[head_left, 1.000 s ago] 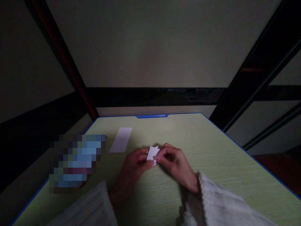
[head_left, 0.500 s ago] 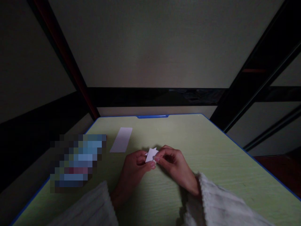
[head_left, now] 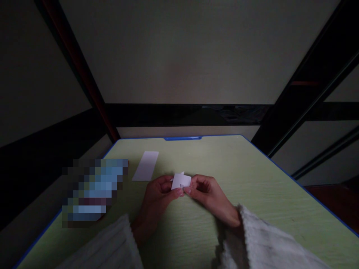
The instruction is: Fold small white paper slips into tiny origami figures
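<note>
A small folded piece of white paper [head_left: 179,181] is held between my two hands, above the near middle of the table. One pointed corner of it sticks up at the far side. My left hand [head_left: 161,192] pinches its left and near edge, with the thumb on top. At its right edge, my right hand [head_left: 207,194] grips it between thumb and bent fingers, and the two thumb tips nearly meet at the near edge. The fingertips under the paper are hidden.
A flat white paper strip [head_left: 146,166] lies on the table [head_left: 252,186] beyond my left hand. Further left is a blurred-out, bluish object [head_left: 97,190]. Blue trim runs round the table, with a raised blue piece [head_left: 183,138] at the far edge, close to a panelled wall.
The right part of the folded paper has turned, so a wider, curved face now shows. My right fingers have shifted slightly to the right along it. The paper strip lies as before.
</note>
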`<state>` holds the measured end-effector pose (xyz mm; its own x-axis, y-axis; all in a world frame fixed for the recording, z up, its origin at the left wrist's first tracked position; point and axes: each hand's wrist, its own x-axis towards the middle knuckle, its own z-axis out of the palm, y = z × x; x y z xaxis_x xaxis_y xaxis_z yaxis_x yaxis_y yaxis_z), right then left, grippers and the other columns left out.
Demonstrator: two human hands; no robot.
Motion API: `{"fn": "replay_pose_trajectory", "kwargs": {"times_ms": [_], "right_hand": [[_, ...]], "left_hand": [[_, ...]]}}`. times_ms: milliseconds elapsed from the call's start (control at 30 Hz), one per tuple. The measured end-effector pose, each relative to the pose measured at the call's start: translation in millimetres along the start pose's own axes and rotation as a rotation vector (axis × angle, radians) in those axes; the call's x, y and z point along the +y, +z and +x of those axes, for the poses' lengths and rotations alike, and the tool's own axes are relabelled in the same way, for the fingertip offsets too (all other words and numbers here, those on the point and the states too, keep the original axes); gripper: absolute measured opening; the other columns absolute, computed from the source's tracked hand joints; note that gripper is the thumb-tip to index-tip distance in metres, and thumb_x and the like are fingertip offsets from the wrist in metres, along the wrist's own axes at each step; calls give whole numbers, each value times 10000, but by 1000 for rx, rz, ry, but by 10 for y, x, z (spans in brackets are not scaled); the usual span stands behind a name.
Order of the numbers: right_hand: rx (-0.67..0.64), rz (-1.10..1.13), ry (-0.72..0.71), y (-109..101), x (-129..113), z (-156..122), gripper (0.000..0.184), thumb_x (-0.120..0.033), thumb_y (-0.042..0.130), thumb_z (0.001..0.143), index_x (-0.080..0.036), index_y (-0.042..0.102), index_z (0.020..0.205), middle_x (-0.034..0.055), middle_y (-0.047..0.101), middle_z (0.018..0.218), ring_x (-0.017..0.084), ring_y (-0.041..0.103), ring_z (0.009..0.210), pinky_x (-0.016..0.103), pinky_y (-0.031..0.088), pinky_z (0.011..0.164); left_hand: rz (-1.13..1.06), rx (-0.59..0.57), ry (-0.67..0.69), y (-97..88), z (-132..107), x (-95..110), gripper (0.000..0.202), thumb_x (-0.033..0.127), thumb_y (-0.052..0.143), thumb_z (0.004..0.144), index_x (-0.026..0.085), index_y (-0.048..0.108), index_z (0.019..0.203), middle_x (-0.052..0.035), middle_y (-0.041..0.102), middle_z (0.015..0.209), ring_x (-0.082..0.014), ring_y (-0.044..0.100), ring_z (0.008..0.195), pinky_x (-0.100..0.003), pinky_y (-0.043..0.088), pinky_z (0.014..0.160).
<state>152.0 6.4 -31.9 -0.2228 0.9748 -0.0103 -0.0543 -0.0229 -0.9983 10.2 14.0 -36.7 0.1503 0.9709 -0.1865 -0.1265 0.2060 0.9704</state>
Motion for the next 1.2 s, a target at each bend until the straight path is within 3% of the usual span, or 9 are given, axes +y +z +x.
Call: {"fn": "replay_pose_trajectory", "kwargs": {"times_ms": [600,767,1033,1200], "right_hand": [[43,-95,-10,14,46,-15,320,-333,586,612,-168,344,483,-64,310,469,59,258,456,194,190,415],[7,-101,-21,15,57,-15,305,-346,576,627,-165,368,497,-61,328,475,61,267,457,194,200,422],[-257,-124,6,2,-36,-47,158,-280,537,685,-131,502,646,-36,404,572,71,337,518,201,258,480],[-357,-82,17,-17,-43,-73,227,-324,534,689,-133,491,574,-49,380,509,61,320,472,201,237,454]], "left_hand": [[154,-24,132,76,-59,28,248,98,615,545,139,539,778,-36,660,730,-167,608,681,-238,453,614],[158,-18,131,66,-53,31,299,98,606,543,145,508,821,-22,632,700,-162,590,665,-220,432,566],[64,-295,111,12,-65,25,383,118,603,578,188,394,891,31,578,631,-97,524,555,-177,361,490],[52,-434,73,-21,-95,26,409,134,615,589,203,361,903,29,578,650,-103,540,552,-175,345,478]]}}
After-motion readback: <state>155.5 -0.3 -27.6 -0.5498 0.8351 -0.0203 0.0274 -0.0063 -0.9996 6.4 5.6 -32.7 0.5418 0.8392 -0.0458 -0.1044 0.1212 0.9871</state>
